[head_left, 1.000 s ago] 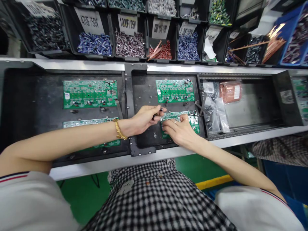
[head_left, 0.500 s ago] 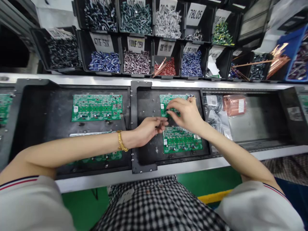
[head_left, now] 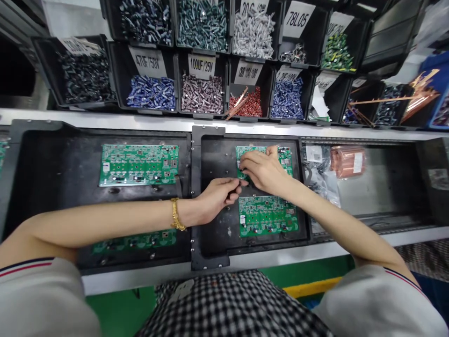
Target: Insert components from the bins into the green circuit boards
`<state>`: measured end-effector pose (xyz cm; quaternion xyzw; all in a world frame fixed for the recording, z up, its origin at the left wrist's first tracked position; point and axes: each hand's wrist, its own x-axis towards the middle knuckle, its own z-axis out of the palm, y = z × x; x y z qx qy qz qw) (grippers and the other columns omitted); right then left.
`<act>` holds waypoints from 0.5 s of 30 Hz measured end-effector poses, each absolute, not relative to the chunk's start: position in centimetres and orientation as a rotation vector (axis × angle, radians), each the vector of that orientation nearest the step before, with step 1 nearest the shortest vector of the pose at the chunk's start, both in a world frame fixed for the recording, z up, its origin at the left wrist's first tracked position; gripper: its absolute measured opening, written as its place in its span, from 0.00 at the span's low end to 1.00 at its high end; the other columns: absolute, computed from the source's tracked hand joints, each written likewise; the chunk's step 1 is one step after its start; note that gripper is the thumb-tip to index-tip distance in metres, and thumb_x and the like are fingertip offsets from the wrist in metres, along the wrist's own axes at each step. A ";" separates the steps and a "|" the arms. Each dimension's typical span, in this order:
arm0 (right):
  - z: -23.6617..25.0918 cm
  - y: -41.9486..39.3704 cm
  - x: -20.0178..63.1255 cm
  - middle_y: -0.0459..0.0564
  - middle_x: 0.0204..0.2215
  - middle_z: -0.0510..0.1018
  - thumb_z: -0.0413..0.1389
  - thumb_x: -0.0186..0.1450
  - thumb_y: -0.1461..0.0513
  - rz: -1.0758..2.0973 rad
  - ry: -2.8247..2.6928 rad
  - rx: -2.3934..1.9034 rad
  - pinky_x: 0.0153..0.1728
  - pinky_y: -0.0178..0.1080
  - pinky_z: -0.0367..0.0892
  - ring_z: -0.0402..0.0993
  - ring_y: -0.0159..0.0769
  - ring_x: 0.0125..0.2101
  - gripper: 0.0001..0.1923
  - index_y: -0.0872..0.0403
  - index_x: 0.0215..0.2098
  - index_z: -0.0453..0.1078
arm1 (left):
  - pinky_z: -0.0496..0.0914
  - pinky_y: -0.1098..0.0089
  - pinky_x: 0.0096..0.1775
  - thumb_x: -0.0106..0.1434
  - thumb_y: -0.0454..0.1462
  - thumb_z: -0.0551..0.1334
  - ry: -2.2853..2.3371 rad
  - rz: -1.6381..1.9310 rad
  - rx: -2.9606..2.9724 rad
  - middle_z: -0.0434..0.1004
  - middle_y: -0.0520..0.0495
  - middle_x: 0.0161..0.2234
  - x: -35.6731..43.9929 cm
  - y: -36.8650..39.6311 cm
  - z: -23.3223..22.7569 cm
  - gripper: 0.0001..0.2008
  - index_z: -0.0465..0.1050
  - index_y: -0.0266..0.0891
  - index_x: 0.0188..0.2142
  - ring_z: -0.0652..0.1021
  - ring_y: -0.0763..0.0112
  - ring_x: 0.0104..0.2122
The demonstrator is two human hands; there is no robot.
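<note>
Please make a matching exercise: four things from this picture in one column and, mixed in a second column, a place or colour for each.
1. right hand
2. gold bracelet
3. red parts
4. copper-coloured packet

a. in a black bin on the rack
b. on the upper green board
c. in the tray at the right
d. on the left wrist

Pairs: 1-b, 2-d, 3-a, 4-c

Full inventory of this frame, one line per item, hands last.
circuit boards: four, green; two per black carrier, the left carrier's near board partly under the forearm
carriers: two, black, side by side on the conveyor
parts bins: two rows, black, labelled, behind the conveyor; blue, grey, red, green components
plastic bags: clear and copper-toned, right of the carriers
bracelet: one, gold, left wrist
left hand: pinching small dark parts beside the far board
right hand: fingertips on the far right board
</note>
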<state>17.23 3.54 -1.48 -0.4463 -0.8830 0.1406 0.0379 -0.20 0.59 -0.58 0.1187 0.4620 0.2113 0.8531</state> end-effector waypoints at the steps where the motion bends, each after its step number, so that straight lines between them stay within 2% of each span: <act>1: -1.3 3.5 17.2 0.51 0.39 0.77 0.44 0.66 0.65 0.425 -2.708 -1.387 0.39 0.43 0.44 0.69 0.41 0.40 0.12 0.54 0.35 0.69 | 0.51 0.79 0.22 0.66 0.33 0.56 0.977 0.438 0.237 0.63 0.50 0.25 -0.2 0.7 -0.6 0.11 0.70 0.28 0.29 0.61 0.83 0.20; 5: -0.1 3.0 17.3 0.49 0.35 0.78 0.51 0.64 0.61 0.606 -2.535 -1.489 0.39 0.41 0.47 0.72 0.38 0.36 0.07 0.55 0.34 0.69 | 0.50 0.80 0.21 0.68 0.38 0.54 0.997 0.442 0.228 0.61 0.51 0.23 0.3 0.7 -0.6 0.15 0.69 0.29 0.29 0.59 0.83 0.19; 9: 1.7 1.5 17.5 0.46 0.34 0.79 0.53 0.64 0.58 0.782 -2.442 -1.403 0.38 0.40 0.49 0.73 0.36 0.35 0.08 0.54 0.34 0.69 | 0.50 0.79 0.21 0.68 0.35 0.53 0.945 0.463 0.284 0.59 0.53 0.21 1.2 0.1 -0.1 0.14 0.64 0.31 0.26 0.58 0.83 0.18; 13: 2.5 1.0 19.8 0.46 0.32 0.78 0.49 0.66 0.59 0.542 -2.504 -1.488 0.38 0.42 0.47 0.72 0.35 0.32 0.09 0.53 0.33 0.68 | 0.48 0.77 0.20 0.63 0.31 0.58 0.985 0.408 0.425 0.62 0.51 0.21 0.2 3.6 1.2 0.09 0.67 0.32 0.25 0.55 0.82 0.18; 15: 2.2 1.6 21.8 0.48 0.34 0.78 0.48 0.66 0.60 0.323 -2.483 -1.640 0.38 0.43 0.46 0.70 0.38 0.34 0.09 0.54 0.34 0.68 | 0.49 0.76 0.21 0.60 0.29 0.61 1.076 0.549 0.533 0.67 0.49 0.23 -1.0 8.0 2.3 0.05 0.70 0.35 0.27 0.57 0.80 0.20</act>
